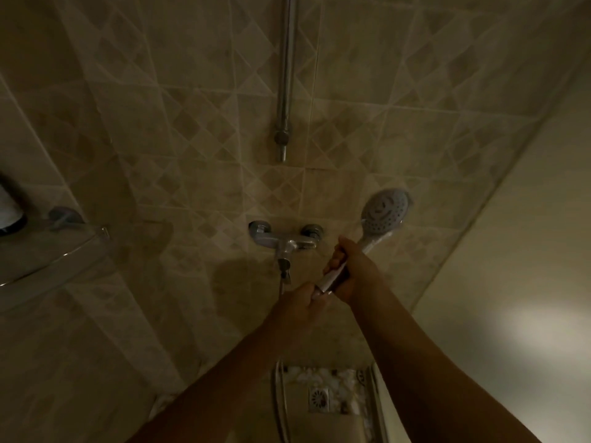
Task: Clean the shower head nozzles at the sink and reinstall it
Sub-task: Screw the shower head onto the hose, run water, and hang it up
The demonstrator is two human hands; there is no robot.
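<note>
A round white shower head (385, 212) points up and to the right, its nozzle face turned toward me. My right hand (355, 270) is closed around its handle, just right of the chrome mixer tap (286, 241) on the tiled wall. My left hand (297, 305) grips the metal end at the bottom of the handle, where the hose nut sits. The hose (278, 398) hangs down below my arms. The sink is out of sight.
A chrome riser rail (286, 78) runs up the wall above the tap. A glass corner shelf (48, 254) with a dark-based container (9, 209) sits at the left. A floor drain (319, 398) lies below, between my forearms.
</note>
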